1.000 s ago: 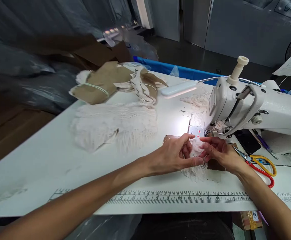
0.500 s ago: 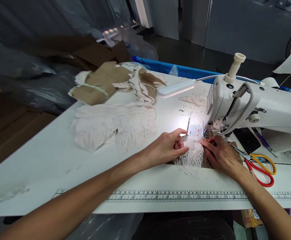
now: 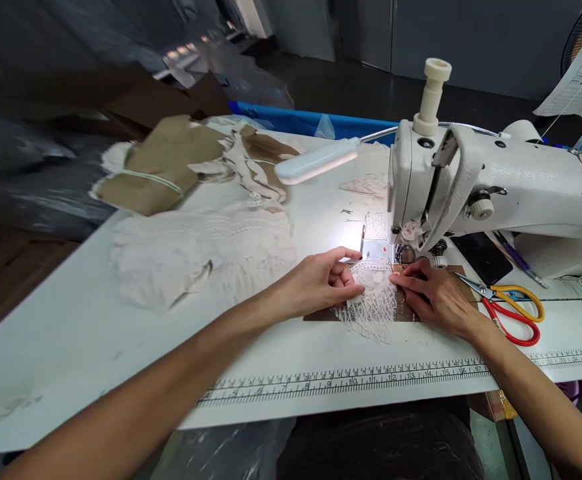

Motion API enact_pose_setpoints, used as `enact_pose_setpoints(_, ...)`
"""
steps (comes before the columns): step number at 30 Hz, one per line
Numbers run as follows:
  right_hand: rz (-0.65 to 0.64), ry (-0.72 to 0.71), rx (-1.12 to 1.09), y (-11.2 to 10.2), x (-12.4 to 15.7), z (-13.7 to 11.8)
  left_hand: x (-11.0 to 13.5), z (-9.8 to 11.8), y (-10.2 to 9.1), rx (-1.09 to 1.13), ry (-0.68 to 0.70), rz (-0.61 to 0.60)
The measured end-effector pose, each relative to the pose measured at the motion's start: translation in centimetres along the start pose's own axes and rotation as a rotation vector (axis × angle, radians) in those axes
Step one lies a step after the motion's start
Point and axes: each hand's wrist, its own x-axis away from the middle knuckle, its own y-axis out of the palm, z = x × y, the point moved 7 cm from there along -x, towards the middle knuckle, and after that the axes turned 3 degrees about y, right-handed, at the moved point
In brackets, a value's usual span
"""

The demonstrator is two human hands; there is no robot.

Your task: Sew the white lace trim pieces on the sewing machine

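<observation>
A small piece of white lace [image 3: 371, 303] lies on a brown card [image 3: 321, 313] just in front of the presser foot of a white sewing machine [image 3: 495, 187]. My left hand [image 3: 321, 283] rests on the lace's left edge, fingers curled and pressing it down. My right hand [image 3: 433, 297] holds the right edge flat with its fingertips pointing toward the needle. The lit needle plate [image 3: 378, 250] sits right behind the lace.
A heap of white lace [image 3: 195, 257] and brown card bundles [image 3: 165, 163] lie at the left back. Red and yellow scissors [image 3: 511, 303] lie right of my right hand. A lamp head [image 3: 315, 160] hangs over the table. A printed ruler [image 3: 371, 380] runs along the front edge.
Both hands have lowered the lace onto the table and slid it forward toward the presser foot. The view has shifted closer to the machine.
</observation>
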Motion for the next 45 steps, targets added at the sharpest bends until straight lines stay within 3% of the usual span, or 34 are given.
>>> enact_pose_setpoints(11, -0.068, 0.084, -0.012, 0.5, 0.2, 0.4, -0.5, -1.4, 0.0, -0.052, 0.038, 0.043)
enact_pose_setpoints(19, -0.098, -0.041, -0.007, -0.6, 0.3, -0.7, 0.0, -0.6, -0.1, -0.076, 0.052, 0.035)
enact_pose_setpoints(27, -0.112, -0.028, 0.072, -0.3, 0.5, -0.6, -0.3, -1.2, 0.0, -0.094, 0.049, 0.025)
enact_pose_setpoints(40, -0.078, -0.017, 0.028, 0.0, 0.9, -0.2, 0.3, 0.2, -0.1, -0.098, 0.089, 0.0)
enact_pose_setpoints(42, -0.081, -0.012, 0.033, 0.1, 0.8, -0.2, 0.3, 0.3, -0.3, -0.155, 0.138, 0.028)
enact_pose_setpoints(45, -0.103, -0.016, 0.043, 0.0, 0.7, -0.3, 0.5, 2.1, -0.9, -0.44, 0.383, 0.243)
